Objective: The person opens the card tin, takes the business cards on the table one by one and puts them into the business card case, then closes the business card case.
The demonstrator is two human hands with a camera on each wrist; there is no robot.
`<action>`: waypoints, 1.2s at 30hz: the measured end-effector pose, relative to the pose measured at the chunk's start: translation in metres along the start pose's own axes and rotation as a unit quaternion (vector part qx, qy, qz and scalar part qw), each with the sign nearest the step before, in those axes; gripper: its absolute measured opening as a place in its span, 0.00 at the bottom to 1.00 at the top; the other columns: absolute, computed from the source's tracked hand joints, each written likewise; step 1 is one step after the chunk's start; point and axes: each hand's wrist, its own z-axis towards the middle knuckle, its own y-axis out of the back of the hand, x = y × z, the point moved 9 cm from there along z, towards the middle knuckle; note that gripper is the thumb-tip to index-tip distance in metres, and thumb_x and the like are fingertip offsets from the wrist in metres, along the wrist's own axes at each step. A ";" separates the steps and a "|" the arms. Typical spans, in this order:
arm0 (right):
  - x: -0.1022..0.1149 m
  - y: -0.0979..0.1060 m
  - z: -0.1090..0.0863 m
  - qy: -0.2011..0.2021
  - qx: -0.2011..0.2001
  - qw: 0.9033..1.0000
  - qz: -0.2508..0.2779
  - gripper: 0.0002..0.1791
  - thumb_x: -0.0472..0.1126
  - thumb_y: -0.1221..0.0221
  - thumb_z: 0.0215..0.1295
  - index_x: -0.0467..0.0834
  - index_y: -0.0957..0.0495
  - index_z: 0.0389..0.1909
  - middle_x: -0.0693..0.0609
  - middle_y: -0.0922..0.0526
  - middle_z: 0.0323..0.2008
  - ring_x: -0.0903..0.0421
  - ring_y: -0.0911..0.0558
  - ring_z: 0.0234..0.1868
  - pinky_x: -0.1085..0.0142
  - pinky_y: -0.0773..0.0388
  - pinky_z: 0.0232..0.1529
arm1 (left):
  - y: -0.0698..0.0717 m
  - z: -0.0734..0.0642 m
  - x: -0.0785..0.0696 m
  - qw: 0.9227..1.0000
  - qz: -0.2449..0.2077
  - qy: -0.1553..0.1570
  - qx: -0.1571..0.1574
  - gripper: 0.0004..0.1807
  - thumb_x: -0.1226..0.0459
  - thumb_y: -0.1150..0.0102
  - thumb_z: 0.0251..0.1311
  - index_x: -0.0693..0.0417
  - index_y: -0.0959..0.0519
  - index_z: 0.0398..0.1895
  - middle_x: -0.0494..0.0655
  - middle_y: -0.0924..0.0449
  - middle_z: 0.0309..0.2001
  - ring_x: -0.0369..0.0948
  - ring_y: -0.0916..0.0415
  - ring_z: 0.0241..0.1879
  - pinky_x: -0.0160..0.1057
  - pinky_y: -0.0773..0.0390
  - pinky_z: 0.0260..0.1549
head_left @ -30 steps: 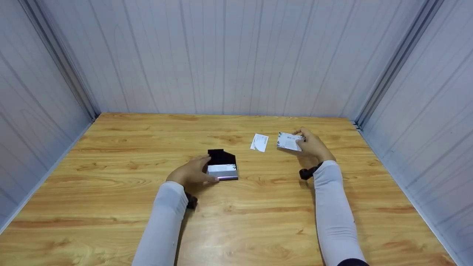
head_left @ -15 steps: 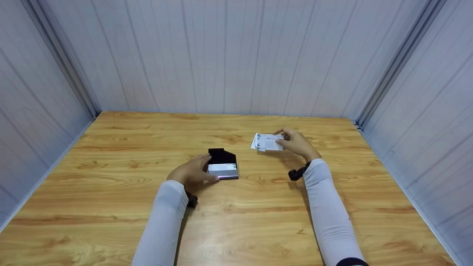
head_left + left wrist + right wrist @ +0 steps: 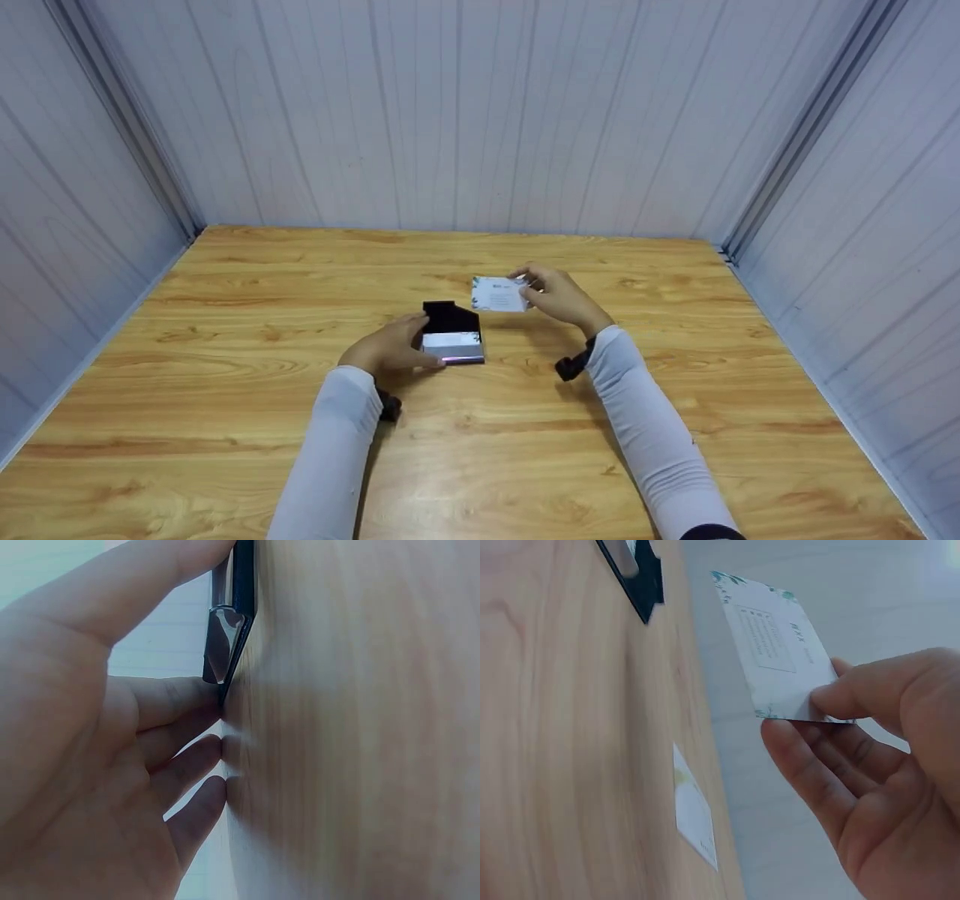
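A business card case (image 3: 452,319) lies opened on the wooden table, its black lid laid back and white cards (image 3: 450,340) inside. My left hand (image 3: 386,346) holds it at its left side, thumb at the front edge and fingers at the back. In the left wrist view, thumb and index finger meet the end of the case (image 3: 244,585), while the other fingertips rest on the table. My right hand (image 3: 562,298) pinches a white business card (image 3: 496,294) with leaf-patterned corners, raised behind and right of the case. The right wrist view shows its printed face, thumb on top.
Another white card (image 3: 694,810) lies on the table, seen in the right wrist view; in the head view my right hand and its card cover that spot. Pale panel walls (image 3: 480,112) enclose the wooden table (image 3: 480,465) at the back and both sides.
My right hand has carried the business card leftward, over the cards lying on the table, to near the case. My left hand and the case have stayed in place.
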 end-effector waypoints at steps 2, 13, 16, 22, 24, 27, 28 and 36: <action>0.007 -0.008 0.002 0.012 0.000 1.000 -0.007 0.17 0.31 0.48 0.73 0.39 0.22 0.59 0.45 0.18 0.43 0.50 0.18 0.39 0.47 0.18 0.43 | 0.000 0.001 0.001 1.000 0.002 0.001 0.000 0.52 0.45 0.34 0.62 0.56 0.50 0.80 0.56 0.55 0.79 0.54 0.60 0.78 0.58 0.51 0.72; 0.033 -0.041 0.007 0.053 -0.012 0.998 -0.040 0.14 0.31 0.42 0.70 0.45 0.17 0.53 0.50 0.14 0.45 0.55 0.17 0.42 0.62 0.20 0.43 | 0.000 0.003 0.003 1.000 0.001 0.007 0.003 0.54 0.42 0.34 0.61 0.57 0.50 0.80 0.57 0.55 0.79 0.55 0.59 0.77 0.59 0.52 0.71; 0.035 -0.050 0.009 0.052 -0.007 0.998 -0.031 0.14 0.31 0.42 0.70 0.45 0.16 0.52 0.51 0.14 0.42 0.56 0.16 0.41 0.63 0.19 0.41 | 0.001 0.002 0.001 1.000 -0.009 0.000 -0.003 0.54 0.44 0.33 0.60 0.58 0.49 0.80 0.57 0.53 0.79 0.55 0.58 0.77 0.58 0.51 0.71; 0.036 -0.064 0.010 0.043 0.011 0.999 -0.025 0.14 0.31 0.42 0.71 0.45 0.16 0.53 0.50 0.14 0.39 0.56 0.17 0.40 0.63 0.20 0.42 | 0.003 0.003 -0.001 0.999 -0.036 -0.023 -0.016 0.51 0.48 0.29 0.59 0.53 0.46 0.80 0.54 0.46 0.77 0.53 0.51 0.76 0.56 0.49 0.71; 0.036 -0.068 0.009 0.038 0.016 0.999 -0.025 0.13 0.32 0.42 0.71 0.45 0.17 0.52 0.50 0.15 0.38 0.56 0.17 0.39 0.63 0.21 0.42 | 0.002 0.003 0.000 0.999 -0.041 -0.021 -0.015 0.51 0.48 0.29 0.59 0.51 0.45 0.80 0.53 0.46 0.77 0.53 0.51 0.76 0.56 0.49 0.71; 0.035 -0.072 0.008 0.033 0.025 0.999 -0.027 0.13 0.32 0.43 0.72 0.45 0.17 0.52 0.50 0.15 0.36 0.57 0.18 0.38 0.63 0.21 0.42 | 0.001 0.004 0.002 0.999 -0.041 -0.015 -0.014 0.50 0.47 0.29 0.59 0.50 0.45 0.80 0.53 0.47 0.77 0.53 0.52 0.76 0.56 0.49 0.71; 0.035 -0.073 0.009 0.035 0.028 0.999 -0.031 0.14 0.31 0.43 0.71 0.45 0.17 0.52 0.50 0.15 0.36 0.57 0.18 0.38 0.63 0.22 0.41 | 0.000 0.004 0.002 0.999 -0.039 -0.013 -0.013 0.51 0.47 0.30 0.59 0.50 0.45 0.80 0.53 0.47 0.77 0.53 0.53 0.76 0.56 0.49 0.71; 0.033 -0.079 0.009 0.052 0.051 0.995 -0.075 0.14 0.31 0.42 0.70 0.44 0.17 0.53 0.50 0.15 0.39 0.58 0.18 0.40 0.64 0.21 0.41 | 0.001 0.004 0.004 1.000 -0.012 0.004 -0.013 0.57 0.43 0.32 0.59 0.62 0.52 0.80 0.57 0.52 0.78 0.54 0.57 0.77 0.56 0.51 0.72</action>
